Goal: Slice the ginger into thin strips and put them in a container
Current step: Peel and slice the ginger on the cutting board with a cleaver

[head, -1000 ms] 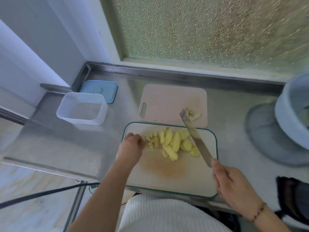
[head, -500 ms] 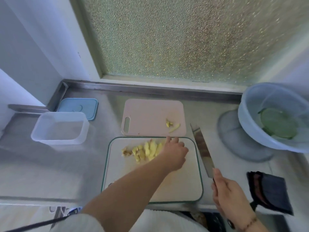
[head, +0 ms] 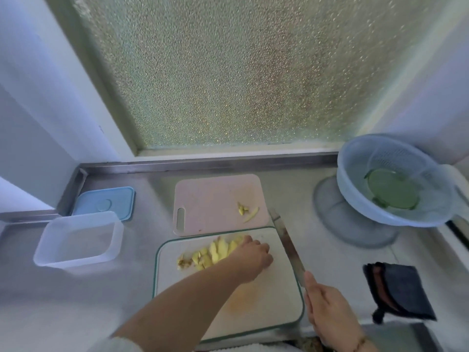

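Now, low in the frame, left hand curled over the right end of the ginger pieces, fingers bent onto the green-rimmed cutting board; whether actually pinching a slice, cannot tell. Right hand at lower right, clenched around the knife handle, blade running along the board's right edge. Just above, pink cutting board with a few ginger scraps. At left, clear container, near its blue lid. Upper right, blue colander; lower right, dark cloth.
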### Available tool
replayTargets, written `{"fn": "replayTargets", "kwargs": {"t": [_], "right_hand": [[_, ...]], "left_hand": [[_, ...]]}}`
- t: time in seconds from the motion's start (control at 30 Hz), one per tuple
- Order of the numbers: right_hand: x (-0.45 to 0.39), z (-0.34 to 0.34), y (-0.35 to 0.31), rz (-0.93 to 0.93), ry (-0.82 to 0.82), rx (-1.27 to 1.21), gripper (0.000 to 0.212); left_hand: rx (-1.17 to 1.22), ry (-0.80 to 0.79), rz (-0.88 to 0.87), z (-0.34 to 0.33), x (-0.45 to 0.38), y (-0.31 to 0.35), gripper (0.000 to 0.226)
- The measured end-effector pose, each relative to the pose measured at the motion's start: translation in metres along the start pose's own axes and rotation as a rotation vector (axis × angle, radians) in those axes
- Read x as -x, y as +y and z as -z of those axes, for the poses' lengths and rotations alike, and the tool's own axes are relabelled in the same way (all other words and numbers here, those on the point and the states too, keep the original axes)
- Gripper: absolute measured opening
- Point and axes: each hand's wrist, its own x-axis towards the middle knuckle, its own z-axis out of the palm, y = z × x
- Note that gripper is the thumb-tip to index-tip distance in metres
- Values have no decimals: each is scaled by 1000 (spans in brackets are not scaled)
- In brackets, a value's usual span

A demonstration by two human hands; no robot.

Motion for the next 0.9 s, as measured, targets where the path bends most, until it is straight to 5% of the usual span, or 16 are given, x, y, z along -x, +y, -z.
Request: {"fn": "replayTargets", "kwargs": {"t": [0.17,0.33,0.4,0.5,0.6,0.73,0.8,0.9], "right_hand": [[-1,-1,-9,-40,26,-16,63],[-4,-5,-13,-72,25,-40,59],[-4,-9,-11,-96,16,-64,58],[-3,-16,-10,-132,-2,-72,58],[-3,-25,-12,-145,-10,-43,58],[-1,-26,-9,-171,28,-41,58],[1,-25,-9,-179,45,-53,58],[4,-26,-6,-163,52,-41,59]], "left_hand": [[136,-26,-14,3,0,-5,32],[723,226,93,9,22,-11,17],[819,189,149,-1,37,-12,23],[662,-11,7,-19,52,-6,32],[475,157,-212,-31,52,-5,23],[396,373,80,-35,35,-23,28],[279,246,287,-23,31,-34,39],[135,125,273,-12,28,-42,46]]}}
